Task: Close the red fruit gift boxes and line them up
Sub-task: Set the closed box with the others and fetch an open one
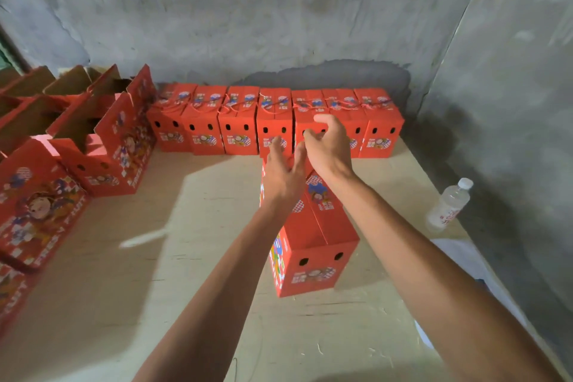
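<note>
Box closed | left hand fingers relaxed | right hand fingers curled, grasp unclear

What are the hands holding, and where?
Both the left hand and right hand reach the far top end of the closed red cardboard gift box; any grip is unclear.

Seven closed red boxes in a row along the far wall, one closed box nearer at centre, open-flapped boxes clustered left.
</note>
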The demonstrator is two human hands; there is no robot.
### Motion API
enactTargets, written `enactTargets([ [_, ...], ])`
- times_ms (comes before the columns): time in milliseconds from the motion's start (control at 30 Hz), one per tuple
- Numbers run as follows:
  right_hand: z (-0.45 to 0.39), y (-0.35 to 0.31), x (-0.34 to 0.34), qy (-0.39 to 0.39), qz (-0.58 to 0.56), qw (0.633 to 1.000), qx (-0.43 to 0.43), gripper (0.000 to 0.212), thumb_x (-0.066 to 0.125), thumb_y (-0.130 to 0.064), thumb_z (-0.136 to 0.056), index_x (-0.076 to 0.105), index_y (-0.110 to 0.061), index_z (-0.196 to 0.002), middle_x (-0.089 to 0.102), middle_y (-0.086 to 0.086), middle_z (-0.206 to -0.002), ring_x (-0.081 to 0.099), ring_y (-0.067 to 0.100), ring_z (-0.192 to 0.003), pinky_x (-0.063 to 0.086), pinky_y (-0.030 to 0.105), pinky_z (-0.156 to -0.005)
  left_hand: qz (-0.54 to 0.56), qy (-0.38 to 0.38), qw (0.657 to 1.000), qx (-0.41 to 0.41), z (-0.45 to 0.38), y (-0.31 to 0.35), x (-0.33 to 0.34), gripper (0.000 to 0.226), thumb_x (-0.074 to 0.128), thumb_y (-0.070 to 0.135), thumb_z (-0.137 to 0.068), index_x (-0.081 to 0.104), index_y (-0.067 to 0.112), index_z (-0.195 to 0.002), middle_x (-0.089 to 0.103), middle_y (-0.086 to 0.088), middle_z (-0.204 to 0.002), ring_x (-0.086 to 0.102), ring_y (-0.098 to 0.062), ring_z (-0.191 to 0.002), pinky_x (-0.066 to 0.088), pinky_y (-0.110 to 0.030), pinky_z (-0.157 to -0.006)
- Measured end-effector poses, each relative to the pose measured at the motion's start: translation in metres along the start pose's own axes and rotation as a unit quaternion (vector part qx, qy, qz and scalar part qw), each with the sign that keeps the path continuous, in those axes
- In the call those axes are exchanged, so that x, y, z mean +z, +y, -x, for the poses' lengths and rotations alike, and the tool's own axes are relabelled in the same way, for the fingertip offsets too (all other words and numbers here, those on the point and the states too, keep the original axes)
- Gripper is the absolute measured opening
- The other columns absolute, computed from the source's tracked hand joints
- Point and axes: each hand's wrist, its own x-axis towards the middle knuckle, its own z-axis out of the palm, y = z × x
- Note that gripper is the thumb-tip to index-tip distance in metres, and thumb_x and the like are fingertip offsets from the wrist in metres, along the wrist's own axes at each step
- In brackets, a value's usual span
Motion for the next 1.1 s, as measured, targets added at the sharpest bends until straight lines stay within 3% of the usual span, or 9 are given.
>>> enactTargets([
  [133, -0.037, 0.005, -0.015, 0.024, -0.020, 0.999, -0.010, 0.034, 0.058, -0.017, -0.098, 0.055, -0.019, -0.132, 0.075, 0.003, -0.094, 0.069, -0.003, -0.064, 0.054, 0.015, -0.062, -0.046, -0.029, 0.999, -0.006, -0.024, 0.002, 0.036, 0.076, 0.051, 0.045, -0.104, 0.016, 0.011, -0.162, 0.027, -0.014, -0.166, 0.028, -0.027, -0.152, 0.028, -0.048, -0.123],
  [200, -0.059, 0.014, -0.024, 0.045, -0.019, 0.999, -0.019, 0.031, 0.057, -0.017, -0.098, 0.055, -0.020, -0.129, 0.075, 0.005, -0.093, 0.066, -0.007, -0.060, 0.044, 0.006, -0.053, -0.056, -0.056, 0.997, -0.004, -0.036, 0.001, 0.057, 0.075, 0.052, 0.041, -0.104, 0.015, 0.012, -0.163, 0.023, -0.013, -0.167, 0.026, -0.024, -0.152, 0.025, -0.042, -0.122],
  [333, -0.104, 0.039, -0.050, 0.073, -0.013, 0.997, -0.006, 0.032, 0.057, -0.020, -0.097, 0.057, -0.020, -0.129, 0.076, 0.001, -0.082, 0.060, -0.007, -0.049, 0.037, 0.007, -0.047, -0.049, -0.050, 0.998, -0.008, -0.061, -0.002, 0.099, 0.073, 0.052, 0.032, -0.105, 0.012, 0.011, -0.163, 0.021, -0.014, -0.167, 0.018, -0.027, -0.154, 0.021, -0.044, -0.124],
  [500, -0.162, 0.079, -0.082, 0.110, -0.007, 0.994, 0.021, 0.028, 0.056, -0.024, -0.096, 0.057, -0.025, -0.124, 0.075, -0.002, -0.070, 0.060, -0.007, -0.050, 0.038, 0.009, -0.044, -0.069, -0.102, 0.991, -0.052, -0.080, -0.019, 0.155, 0.081, 0.051, 0.050, -0.103, 0.011, 0.013, -0.163, 0.018, -0.014, -0.167, 0.016, -0.030, -0.154, 0.020, -0.049, -0.125],
  [700, -0.228, 0.134, -0.108, 0.118, 0.027, 0.992, 0.043, 0.032, 0.056, -0.024, -0.095, 0.056, -0.024, -0.126, 0.078, 0.000, -0.079, 0.060, -0.004, -0.049, 0.048, 0.022, -0.055, -0.045, -0.137, 0.986, -0.087, -0.120, -0.039, 0.229, 0.067, 0.042, 0.043, -0.108, 0.017, 0.014, -0.163, 0.029, -0.013, -0.163, 0.029, -0.031, -0.150, 0.031, -0.043, -0.117],
  [833, -0.260, 0.169, -0.118, 0.138, 0.030, 0.990, 0.028, 0.030, 0.054, -0.019, -0.095, 0.057, -0.024, -0.124, 0.078, 0.006, -0.091, 0.061, -0.014, -0.059, 0.043, 0.005, -0.062, -0.049, -0.188, 0.978, -0.077, -0.149, -0.052, 0.273, 0.068, 0.047, 0.043, -0.106, 0.021, 0.015, -0.162, 0.032, -0.010, -0.164, 0.031, -0.028, -0.151, 0.032, -0.045, -0.121],
  [900, -0.276, 0.182, -0.124, 0.155, 0.026, 0.987, 0.026, 0.031, 0.053, -0.019, -0.095, 0.058, -0.020, -0.126, 0.078, 0.007, -0.085, 0.061, -0.018, -0.067, 0.044, 0.005, -0.071, -0.037, -0.200, 0.976, -0.076, -0.163, -0.057, 0.290, 0.073, 0.054, 0.044, -0.104, 0.021, 0.015, -0.162, 0.037, -0.009, -0.161, 0.035, -0.027, -0.148, 0.036, -0.046, -0.118],
  [1033, -0.300, 0.206, -0.128, 0.154, 0.027, 0.987, 0.030, 0.035, 0.052, -0.019, -0.096, 0.057, -0.021, -0.130, 0.077, 0.003, -0.075, 0.061, -0.004, -0.060, 0.057, 0.039, -0.088, -0.054, -0.223, 0.971, -0.064, -0.190, -0.072, 0.321, 0.059, 0.052, 0.035, -0.106, 0.035, 0.011, -0.157, 0.043, -0.012, -0.156, 0.041, -0.028, -0.143, 0.034, -0.032, -0.111],
  [1100, -0.309, 0.216, -0.125, 0.153, 0.031, 0.988, 0.021, 0.037, 0.051, -0.019, -0.094, 0.059, -0.023, -0.130, 0.077, 0.000, -0.075, 0.062, -0.002, -0.062, 0.058, 0.044, -0.089, -0.067, -0.233, 0.969, -0.048, -0.202, -0.079, 0.330, 0.049, 0.047, 0.024, -0.108, 0.039, 0.009, -0.155, 0.044, -0.014, -0.155, 0.042, -0.030, -0.141, 0.036, -0.032, -0.109],
])
